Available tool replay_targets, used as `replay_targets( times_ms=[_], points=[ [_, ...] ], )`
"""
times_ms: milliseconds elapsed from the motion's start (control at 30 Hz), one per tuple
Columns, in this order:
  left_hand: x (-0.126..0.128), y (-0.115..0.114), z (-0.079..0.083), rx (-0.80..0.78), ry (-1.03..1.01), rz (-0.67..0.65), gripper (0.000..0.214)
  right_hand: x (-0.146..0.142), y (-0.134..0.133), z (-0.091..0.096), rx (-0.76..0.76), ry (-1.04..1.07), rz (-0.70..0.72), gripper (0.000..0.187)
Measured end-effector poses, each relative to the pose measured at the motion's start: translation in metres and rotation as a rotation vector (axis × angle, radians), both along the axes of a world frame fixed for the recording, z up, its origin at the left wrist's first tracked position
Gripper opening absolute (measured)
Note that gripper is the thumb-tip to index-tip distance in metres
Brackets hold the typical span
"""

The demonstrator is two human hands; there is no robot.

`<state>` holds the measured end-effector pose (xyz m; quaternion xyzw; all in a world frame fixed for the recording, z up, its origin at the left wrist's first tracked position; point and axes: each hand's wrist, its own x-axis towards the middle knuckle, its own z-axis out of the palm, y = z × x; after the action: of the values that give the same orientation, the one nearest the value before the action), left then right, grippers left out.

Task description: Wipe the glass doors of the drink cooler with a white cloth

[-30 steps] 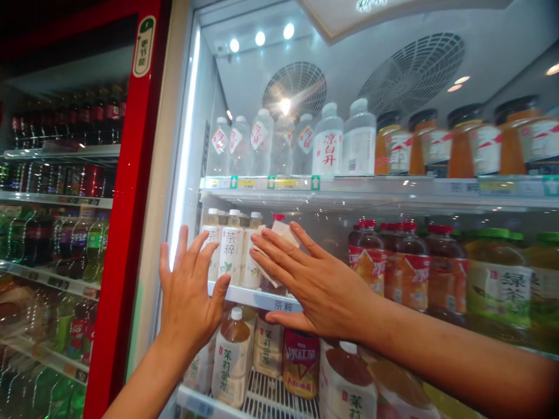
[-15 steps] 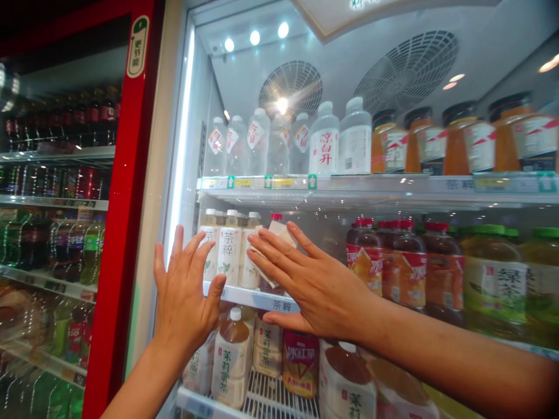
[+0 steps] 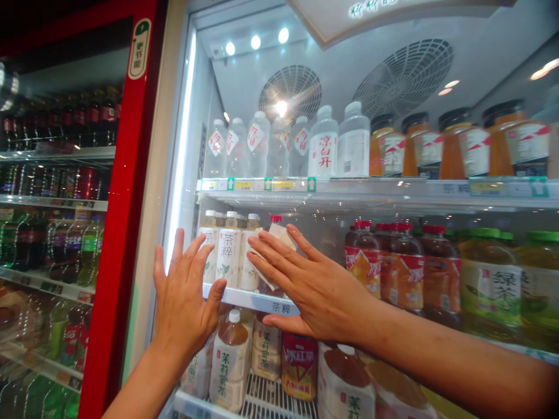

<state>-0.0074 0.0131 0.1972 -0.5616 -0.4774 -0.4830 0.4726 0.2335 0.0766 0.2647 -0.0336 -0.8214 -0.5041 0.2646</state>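
Note:
Flat under the fingers of my right hand [image 3: 301, 279] is a pale, off-white cloth [image 3: 283, 234], pressed to the clear glass front of a lit drinks fridge. Only its top and left edges show; my hand covers the rest. My thumb points left, over the shelf edge. My left hand [image 3: 186, 285] is open, fingers spread, and appears to rest against the glass near the fridge's left side, holding nothing. Behind the glass, between and around my hands, stand white-labelled tea bottles [image 3: 228, 250] and a red-capped bottle [image 3: 275, 219].
A red-framed fridge [image 3: 109, 233] full of dark and green bottles stands to the left. Inside the lit fridge, water bottles [image 3: 323, 142] and amber bottles [image 3: 419, 145] fill the upper shelf. Red-capped tea [image 3: 406, 262] and green tea bottles [image 3: 491, 279] stand lower right.
Both hands stay almost where they were, the cloth still under my right hand. The view shifts slightly, so the fridge contents sit a little lower and the right-side bottles a little further left.

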Motion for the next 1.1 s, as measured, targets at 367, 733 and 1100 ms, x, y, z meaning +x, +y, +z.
replay_targets(
  times_ms=[367, 733, 1100],
  points=[
    [-0.016, 0.014, -0.048, -0.099, -0.046, -0.057, 0.068, -0.065, 0.000, 0.021, -0.015, 0.036, -0.010, 0.085],
    [-0.032, 0.000, -0.058, -0.062, -0.072, -0.093, 0.071, -0.090, 0.004, 0.000, 0.016, 0.126, -0.019, 0.092],
    [0.018, 0.010, -0.076, -0.139, -0.036, -0.149, 0.070, -0.013, -0.005, -0.044, -0.054, 0.387, -0.113, 0.090]
  ],
)
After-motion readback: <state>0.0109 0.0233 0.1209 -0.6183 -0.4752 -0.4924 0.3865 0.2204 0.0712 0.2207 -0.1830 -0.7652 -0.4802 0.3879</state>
